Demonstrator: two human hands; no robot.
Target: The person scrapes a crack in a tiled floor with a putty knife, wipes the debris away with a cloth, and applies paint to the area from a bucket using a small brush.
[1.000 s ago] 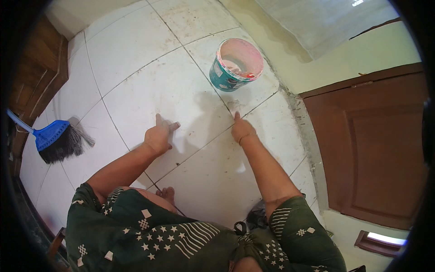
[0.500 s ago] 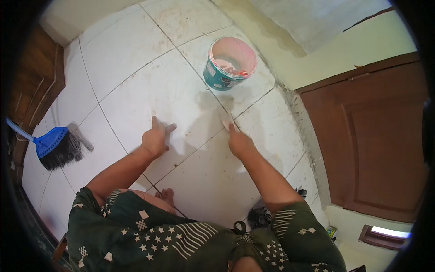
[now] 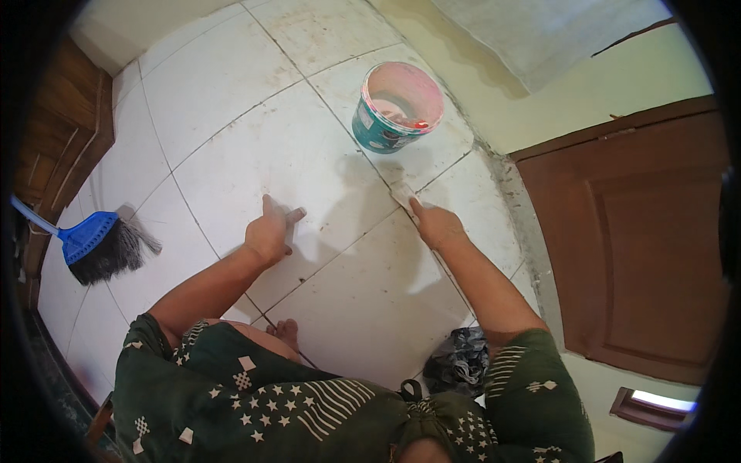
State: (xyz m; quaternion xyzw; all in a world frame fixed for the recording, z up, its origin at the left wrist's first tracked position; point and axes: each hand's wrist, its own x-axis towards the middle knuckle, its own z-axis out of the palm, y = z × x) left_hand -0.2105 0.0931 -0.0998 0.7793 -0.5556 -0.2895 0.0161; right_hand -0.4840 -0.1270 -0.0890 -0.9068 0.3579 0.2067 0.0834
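Observation:
My left hand leans on the white tiled floor with its fingers apart. A greyish, finger-like shape shows along its right side; I cannot tell whether this is a coated finger or a small piece. My right hand grips a pale, flat piece, pressed to the floor where the dark joints between tiles cross. Just beyond that piece stands a teal bucket with pinkish-white inner walls. Some pale pink stuff and a red item lie in it.
A blue broom with dark bristles lies at the left, by brown wooden furniture. To the right are a rough wall edge and a brown door. A crumpled black plastic bag sits near my right arm. My bare foot is close in.
My right hand has shifted right and slightly nearer with the pale flat piece. More of the black bag shows now. My left hand has stayed nearly in place.

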